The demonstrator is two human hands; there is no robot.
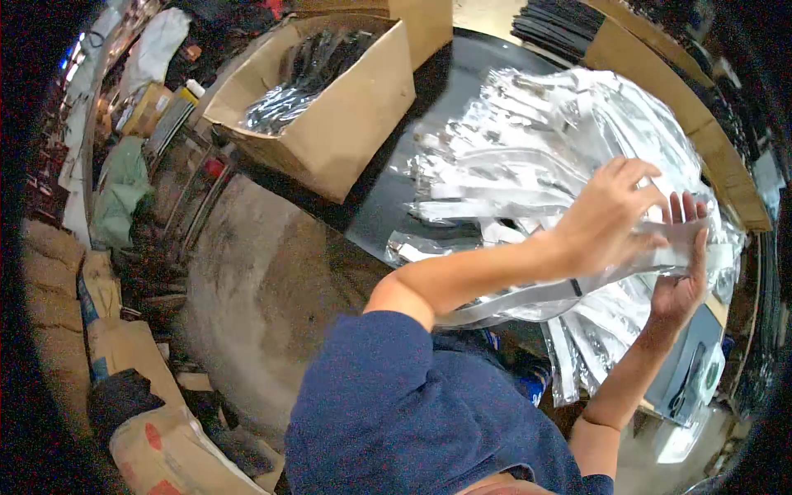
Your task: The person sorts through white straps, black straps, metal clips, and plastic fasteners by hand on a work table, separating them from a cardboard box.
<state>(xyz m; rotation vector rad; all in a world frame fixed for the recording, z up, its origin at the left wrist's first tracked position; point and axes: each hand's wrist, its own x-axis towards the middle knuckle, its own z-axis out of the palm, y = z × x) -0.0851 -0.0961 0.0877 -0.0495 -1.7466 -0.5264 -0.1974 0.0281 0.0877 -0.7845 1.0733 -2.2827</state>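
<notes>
A long, narrow clear plastic sleeve (528, 299) with a greyish strip in it and a small dark mark trails across in front of me. Its far end lies in my right hand (683, 276), thumb at the front and fingers behind. Close beside that end is my left hand (606, 216), slightly smeared by motion, with its fingers bent and apart and the thumb right at the sleeve. Beneath both hands spreads a large pile of similar shiny plastic-wrapped strips (528, 157) on a dark tabletop (375, 202).
An open cardboard box (355, 124) with dark, plastic-wrapped items stands to the left. Dark flat strips (557, 29) are stacked at the back. Near my right forearm lie black scissors (686, 384) on a grey board. More cartons (157, 429) and a green bag (122, 194) are at far left.
</notes>
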